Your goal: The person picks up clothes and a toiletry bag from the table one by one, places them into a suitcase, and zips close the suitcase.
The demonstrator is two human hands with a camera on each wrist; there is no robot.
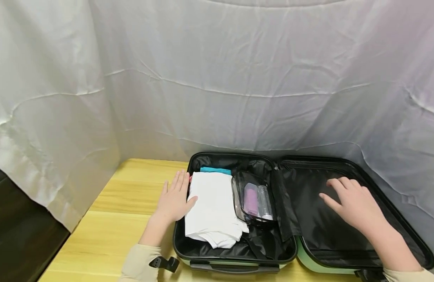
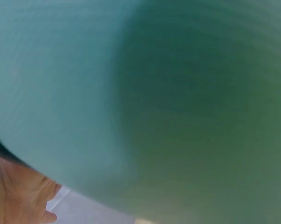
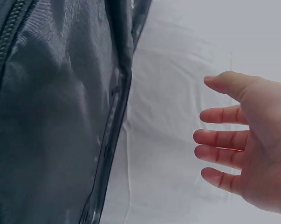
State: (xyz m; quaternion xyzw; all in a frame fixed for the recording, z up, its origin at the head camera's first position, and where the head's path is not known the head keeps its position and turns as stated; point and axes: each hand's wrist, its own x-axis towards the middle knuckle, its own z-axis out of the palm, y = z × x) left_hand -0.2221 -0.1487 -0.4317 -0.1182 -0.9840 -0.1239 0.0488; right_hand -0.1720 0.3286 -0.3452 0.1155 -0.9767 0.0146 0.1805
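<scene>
The suitcase (image 1: pixel 238 266), mint green with black lining, lies open flat on the wooden table (image 1: pixel 114 219). Its left half holds folded white clothing (image 1: pixel 211 207), a teal item (image 1: pixel 215 170) at the far edge, and a clear toiletry pouch (image 1: pixel 253 199) containing a purple bottle and a clear bottle. No brand, label or writing is legible on any item.

The left hand (image 1: pixel 174 199) rests flat, fingers straight and together, on the suitcase's left rim, thumb touching the white clothing. The right hand (image 1: pixel 354 203) is spread, fingers apart and relaxed, over the black zippered divider (image 1: pixel 308 235) of the right half, gripping nothing. A white cloth backdrop (image 1: pixel 217 78) surrounds the table.
</scene>
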